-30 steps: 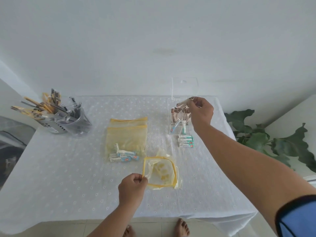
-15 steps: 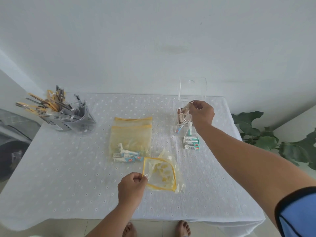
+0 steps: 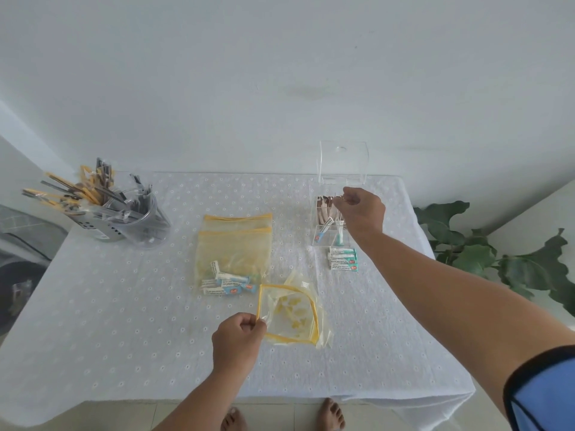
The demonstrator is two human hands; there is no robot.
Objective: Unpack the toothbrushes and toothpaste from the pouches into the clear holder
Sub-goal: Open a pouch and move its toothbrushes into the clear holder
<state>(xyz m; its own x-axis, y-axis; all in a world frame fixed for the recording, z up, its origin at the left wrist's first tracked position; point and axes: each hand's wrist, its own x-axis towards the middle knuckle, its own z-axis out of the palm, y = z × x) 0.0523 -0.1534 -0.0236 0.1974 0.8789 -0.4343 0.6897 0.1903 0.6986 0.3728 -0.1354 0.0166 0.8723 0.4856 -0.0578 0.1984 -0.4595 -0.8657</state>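
Observation:
My left hand pinches the yellow rim of an open clear pouch lying near the table's front. My right hand hovers with curled fingers over the clear holder, its fingertips at the tops of the wrapped toothbrushes standing inside. Whether those fingers still pinch a toothbrush is hidden. Two toothpaste tubes stand in the holder's front compartments. Its clear lid stands raised behind. More toothpaste tubes lie in front of the holder.
A stack of yellow-edged pouches lies mid-table with toothpaste tubes at its near end. Clear cups of utensils stand at the far left. A leafy plant is off the table's right edge. The table's front edge is close to me.
My right hand lowered the wrapped toothbrush down to the holder's top. My left hand kept its pinch on the pouch rim. The camera tilted slightly.

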